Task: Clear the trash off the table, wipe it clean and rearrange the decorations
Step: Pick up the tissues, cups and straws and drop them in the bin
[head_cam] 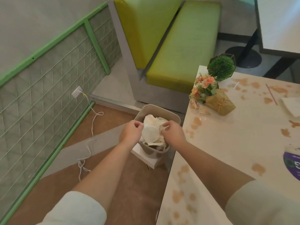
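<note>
My left hand (130,133) and right hand (172,133) hover over the bin (175,118) beside the bench (227,151), fingers loosely curled, holding nothing I can make out. The trash (151,127), crumpled paper and a light plastic lid, sits piled inside. Farther along the stained bench, a napkin (290,106) looks soft; I'd pinch its edge
</note>
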A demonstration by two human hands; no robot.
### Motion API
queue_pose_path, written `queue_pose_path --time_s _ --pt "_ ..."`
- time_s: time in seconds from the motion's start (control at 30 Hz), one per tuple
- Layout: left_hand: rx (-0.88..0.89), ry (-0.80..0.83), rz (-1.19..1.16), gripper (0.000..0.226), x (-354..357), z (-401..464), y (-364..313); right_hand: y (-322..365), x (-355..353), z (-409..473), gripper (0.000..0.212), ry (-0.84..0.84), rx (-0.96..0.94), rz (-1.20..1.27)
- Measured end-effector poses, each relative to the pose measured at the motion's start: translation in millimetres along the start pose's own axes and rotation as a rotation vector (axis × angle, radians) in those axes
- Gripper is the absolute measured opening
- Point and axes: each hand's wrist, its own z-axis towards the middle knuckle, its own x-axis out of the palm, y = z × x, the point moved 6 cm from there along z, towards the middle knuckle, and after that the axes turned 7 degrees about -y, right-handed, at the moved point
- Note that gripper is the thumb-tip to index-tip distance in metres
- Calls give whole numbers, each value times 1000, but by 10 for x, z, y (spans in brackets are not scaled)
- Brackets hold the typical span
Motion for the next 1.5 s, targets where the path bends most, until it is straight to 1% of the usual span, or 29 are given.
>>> queue_pose_path --time_s 0.1,0.17,0.27,0.37,0.47,0.57,0.67,0.8,0.93,1.07,1.23,1.4,1.5 --pt "40 37 -1 17 102 -108 -189 -76 -208 -18 14 -28 27 61" --pt "69 57 6 20 200 -189 -377 -112 -409 -29 11 -58 24 111" --pt "116 110 -15 19 388 -330 -691 -196 -728 -51 10 -111 34 173" --pt "189 180 -60 17 631 -541 -1139 -405 -1153 -71 11 -185 84 244" --pt "268 235 -31 20 899 -755 -1599 -638 -1599 -85 11 -241 119 284" --pt "306 291 -27 22 1207 -940 -1999 -867 -2056 -78 9 -298 121 303" --pt "342 348 -62 28 1538 -1185 -2415 -1151 -2546 -38 12 -348 129 307" --pt "391 373 -94 17 1945 -1443 -2901 -1502 -3091 50 15 -401 143 309" --pt "365 391 -112 17 2369 -1605 -3292 -1858 -3571 210 18 -435 156 305" --pt "380 406 -56 31 2770 -1703 -3598 -2180 -3945 399 21 -431 160 247" --pt "349 427 -26 38 3293 -1747 -3867 -2582 -4351 711 21 -441 174 211" --pt "296 436 41 45 3713 -1678 -3962 -2841 -4558 1077 29 -456 168 128" --pt "275 436 69 49 3961 -1629 -4014 -2988 -4591 1309 35 -426 183 78"
